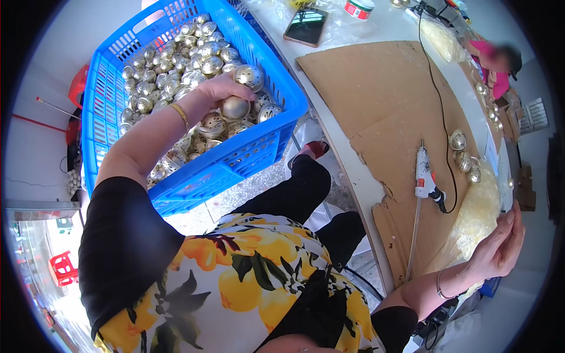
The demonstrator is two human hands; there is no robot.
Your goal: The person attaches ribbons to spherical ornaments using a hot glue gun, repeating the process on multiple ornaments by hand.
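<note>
My left hand (226, 88), with a gold bracelet at its wrist, reaches into a blue plastic crate (223, 176) filled with shiny gold ball ornaments (170, 65). Its fingers are closed around gold balls; a patterned ball (249, 77) shows above the fingers and a plainer ball (235, 108) below them. My right hand (500, 246) is off at the table's right side, fingers stretched out and nothing visible in them. Beside it lies a clear bag of pale yellow material (478, 212). A white glue gun (424, 173) with a long glue stick lies on the cardboard (376, 106).
Several gold balls (462, 159) rest beyond the glue gun, whose black cord crosses the cardboard. A phone (306, 27) and a red-and-white tub (359, 8) sit at the table's far end. Another person in pink (500, 82) is across the table.
</note>
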